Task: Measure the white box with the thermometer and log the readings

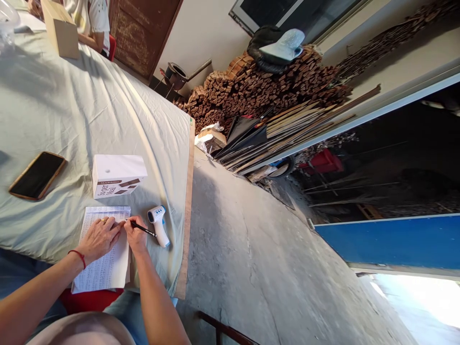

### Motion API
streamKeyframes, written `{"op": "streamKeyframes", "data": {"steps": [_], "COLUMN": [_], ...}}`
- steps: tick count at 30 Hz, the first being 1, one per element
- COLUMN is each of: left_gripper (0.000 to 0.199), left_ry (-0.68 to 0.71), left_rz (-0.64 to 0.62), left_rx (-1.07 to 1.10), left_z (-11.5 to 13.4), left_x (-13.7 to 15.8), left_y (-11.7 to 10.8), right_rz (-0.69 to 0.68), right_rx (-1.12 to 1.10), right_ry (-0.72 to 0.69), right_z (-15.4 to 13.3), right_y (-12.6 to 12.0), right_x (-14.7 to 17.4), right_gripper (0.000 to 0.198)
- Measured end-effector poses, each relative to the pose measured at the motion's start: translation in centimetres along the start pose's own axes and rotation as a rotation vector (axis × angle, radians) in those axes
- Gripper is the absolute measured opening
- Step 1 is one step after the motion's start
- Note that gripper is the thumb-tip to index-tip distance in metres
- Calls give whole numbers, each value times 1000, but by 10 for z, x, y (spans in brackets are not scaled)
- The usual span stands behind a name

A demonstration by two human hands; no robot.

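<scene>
A notepad (104,268) covered with rows of blue handwriting lies at the near edge of the cloth-covered table. My left hand (101,235) rests spread on its upper part, fingers stretched towards the right. In my right hand (135,235) is a black pen (145,229), its tip at the paper's upper right. Just beyond the pad stands a white box (118,167) with brown print. A white and blue infrared thermometer (158,225) lies to the right of my right hand.
A phone (38,175) lies on the table (82,115) at the left. Another person (94,24) sits at the far end, beside a cardboard box (61,31). Concrete floor (244,254) extends to the right; bundled firewood (266,81) is stacked along the wall.
</scene>
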State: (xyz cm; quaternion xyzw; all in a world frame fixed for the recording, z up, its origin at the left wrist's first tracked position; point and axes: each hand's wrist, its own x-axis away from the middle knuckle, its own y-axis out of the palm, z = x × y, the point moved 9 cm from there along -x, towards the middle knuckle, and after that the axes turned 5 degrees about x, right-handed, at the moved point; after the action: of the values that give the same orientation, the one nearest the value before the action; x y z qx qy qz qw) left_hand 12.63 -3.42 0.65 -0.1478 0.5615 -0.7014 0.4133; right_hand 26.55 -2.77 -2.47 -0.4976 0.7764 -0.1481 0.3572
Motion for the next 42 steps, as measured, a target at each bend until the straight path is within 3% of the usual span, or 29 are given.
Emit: {"op": "streamKeyframes", "data": {"steps": [42], "left_gripper": [37], "left_ry": [3], "left_rz": [8], "left_rx": [10], "left_z": [-1], "left_x": [1], "left_y": [0], "right_rz": [75], "right_rx": [1], "right_ry": [35], "right_z": [7], "right_y": [-6], "right_x": [5], "right_gripper": [21]}}
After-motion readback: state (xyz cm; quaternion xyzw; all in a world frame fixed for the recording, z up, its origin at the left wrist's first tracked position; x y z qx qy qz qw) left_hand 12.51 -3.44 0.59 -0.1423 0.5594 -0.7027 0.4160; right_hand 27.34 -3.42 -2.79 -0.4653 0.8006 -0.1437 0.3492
